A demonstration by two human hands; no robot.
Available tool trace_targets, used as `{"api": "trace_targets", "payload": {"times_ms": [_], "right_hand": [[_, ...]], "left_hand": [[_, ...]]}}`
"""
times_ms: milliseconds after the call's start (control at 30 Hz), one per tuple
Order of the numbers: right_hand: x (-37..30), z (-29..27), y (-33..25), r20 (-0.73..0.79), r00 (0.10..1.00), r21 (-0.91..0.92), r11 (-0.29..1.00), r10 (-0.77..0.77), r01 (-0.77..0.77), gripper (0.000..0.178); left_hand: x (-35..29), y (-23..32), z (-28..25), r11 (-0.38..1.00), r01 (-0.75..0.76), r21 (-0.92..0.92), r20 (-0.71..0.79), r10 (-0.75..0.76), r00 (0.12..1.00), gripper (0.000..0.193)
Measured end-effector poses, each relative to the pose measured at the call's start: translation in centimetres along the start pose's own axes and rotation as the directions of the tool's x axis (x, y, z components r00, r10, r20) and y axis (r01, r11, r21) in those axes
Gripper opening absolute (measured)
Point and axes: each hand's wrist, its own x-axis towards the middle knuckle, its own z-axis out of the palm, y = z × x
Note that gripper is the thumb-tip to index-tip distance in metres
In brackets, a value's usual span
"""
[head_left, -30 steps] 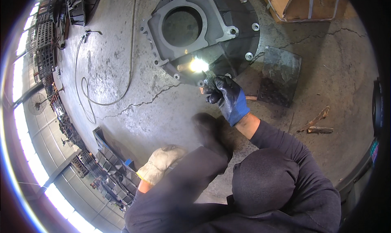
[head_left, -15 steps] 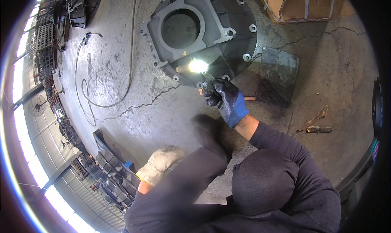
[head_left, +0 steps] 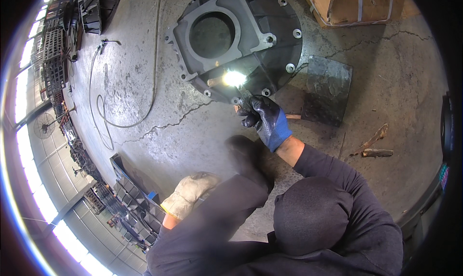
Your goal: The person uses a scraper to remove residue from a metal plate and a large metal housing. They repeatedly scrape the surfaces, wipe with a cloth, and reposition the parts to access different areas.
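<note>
My right hand (head_left: 270, 121), in a black-palmed blue glove, is closed around a slim dark tool (head_left: 244, 91). A glaring white light (head_left: 235, 78) shines at the tool's far end and hides its tip. The light lies over the lower part of a large dark grey metal housing (head_left: 277, 59), which has a round opening and bolt holes along its rim. A short brownish piece (head_left: 214, 82) shows just left of the glare. My left hand (head_left: 190, 194), in a cream work glove, is beside my dark trouser leg (head_left: 217, 208); its fingers are hidden.
A dark curved plate (head_left: 328, 90) lies right of the housing, with broken wood pieces (head_left: 377, 153) nearer. A cardboard box (head_left: 357, 8) stands far right. A thin hose (head_left: 154, 83) loops across the cracked concrete floor (head_left: 183, 145) at left. Rounded dark cloth (head_left: 313, 215) fills the lower right.
The housing, plate and right hand appear shifted very slightly left in the picture. The light stays on the same part of the housing, and the right hand keeps its hold.
</note>
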Motion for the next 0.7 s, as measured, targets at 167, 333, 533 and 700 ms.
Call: {"api": "trace_targets", "payload": {"times_ms": [167, 333, 533, 700], "right_hand": [[0.2, -0.3, 0.2, 0.025, 0.999, 0.001, 0.999, 0.039, -0.039, 0.042], [0.3, -1.7, 1.2, 0.058, 0.995, 0.090, 0.993, 0.077, -0.082, 0.039], [-1.7, -2.7, 1.7, -0.021, 0.987, 0.125, 0.980, 0.156, -0.152, 0.027], [-1.6, -2.5, 0.0, 0.063, 0.995, 0.092, 0.992, 0.075, -0.080, 0.028]], "left_hand": [[-0.1, 0.1, 0.0, 1.000, 0.001, -0.022, 0.032, 0.000, 0.999, 0.034], [-0.9, 1.0, 0.0, 0.989, -0.126, 0.076, 0.053, 0.122, 0.991, 0.034], [-0.9, 1.2, 0.4, 0.999, -0.044, 0.005, 0.028, 0.043, 0.999, 0.032], [-0.7, 0.8, -0.2, 0.944, -0.265, 0.198, 0.125, 0.244, 0.962, 0.030]]}}
